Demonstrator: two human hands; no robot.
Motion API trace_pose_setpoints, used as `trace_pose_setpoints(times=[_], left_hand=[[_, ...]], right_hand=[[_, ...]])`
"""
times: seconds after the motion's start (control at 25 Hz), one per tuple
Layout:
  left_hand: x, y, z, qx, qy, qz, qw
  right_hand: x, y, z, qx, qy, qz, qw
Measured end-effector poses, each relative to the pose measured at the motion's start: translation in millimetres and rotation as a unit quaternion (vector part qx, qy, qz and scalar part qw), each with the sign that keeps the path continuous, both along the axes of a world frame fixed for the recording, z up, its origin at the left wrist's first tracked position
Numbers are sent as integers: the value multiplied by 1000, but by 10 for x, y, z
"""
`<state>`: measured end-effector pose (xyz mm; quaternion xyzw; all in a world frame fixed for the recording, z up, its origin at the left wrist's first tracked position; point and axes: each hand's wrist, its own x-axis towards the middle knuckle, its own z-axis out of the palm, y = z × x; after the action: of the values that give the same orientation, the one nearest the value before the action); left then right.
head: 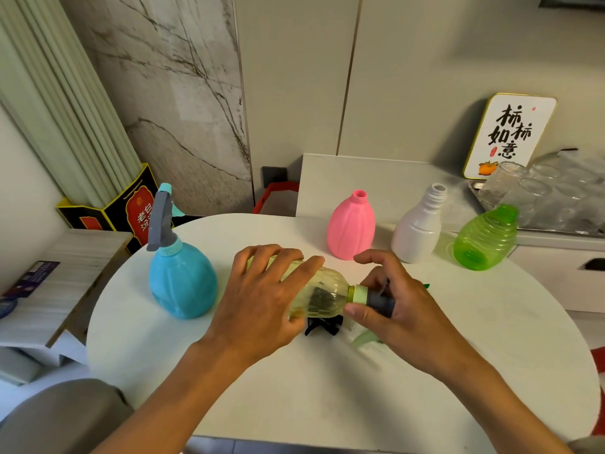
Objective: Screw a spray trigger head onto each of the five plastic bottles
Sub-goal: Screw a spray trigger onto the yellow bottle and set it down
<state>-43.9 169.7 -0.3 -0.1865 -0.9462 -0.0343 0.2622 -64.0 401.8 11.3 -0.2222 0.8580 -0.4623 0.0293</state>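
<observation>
Over the middle of the round white desk [327, 388] the left hand [262, 309] holds a yellow bottle [322, 294] on its side, fingers [304, 268] curled over its body, while the right hand [401, 309] pinches the grey spray head [379, 303] and its pale green collar at the bottle's neck between thumb and fingertips. A blue bottle [181, 280] with a spray head already on stands near the left edge. Along the far edge stand an open pink bottle [352, 226] and white bottle [417, 229], with a green bottle [484, 239] tilted at the far right.
</observation>
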Motion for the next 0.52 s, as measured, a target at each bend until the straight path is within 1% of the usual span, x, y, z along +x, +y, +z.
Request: trace_pose_setpoints(times=[0.08, 0.16, 0.2, 0.24, 0.28, 0.32, 0.36, 0.4, 0.44, 0.52], left_hand=[[2, -1, -6, 6, -12, -1, 1000], [21, 24, -10, 26, -51, 4, 998], [28, 44, 0, 56, -79, 9, 995], [32, 70, 15, 116, -117, 11, 986], [43, 91, 53, 219, -181, 3, 959], [47, 113, 108, 346, -259, -18, 901], [45, 125, 138, 453, -334, -55, 824], [48, 137, 142, 525, -399, -95, 746], [62, 155, 139, 541, -446, -129, 702], [133, 238, 116, 537, -516, -188, 640]], right_hand=[[12, -18, 1, -32, -41, 0, 999], [-1, -32, 22, -87, -94, -13, 992], [-33, -14, 52, -129, -146, -28, 980], [-74, 26, 92, -189, -212, -40, 958], [-106, 71, 137, -270, -278, -31, 921], [-132, 112, 169, -335, -309, -5, 890], [-142, 121, 187, -375, -312, 22, 873], [-143, 110, 178, -395, -298, 42, 868], [-136, 81, 148, -410, -285, 56, 865], [-98, 4, 68, -453, -291, 95, 837]])
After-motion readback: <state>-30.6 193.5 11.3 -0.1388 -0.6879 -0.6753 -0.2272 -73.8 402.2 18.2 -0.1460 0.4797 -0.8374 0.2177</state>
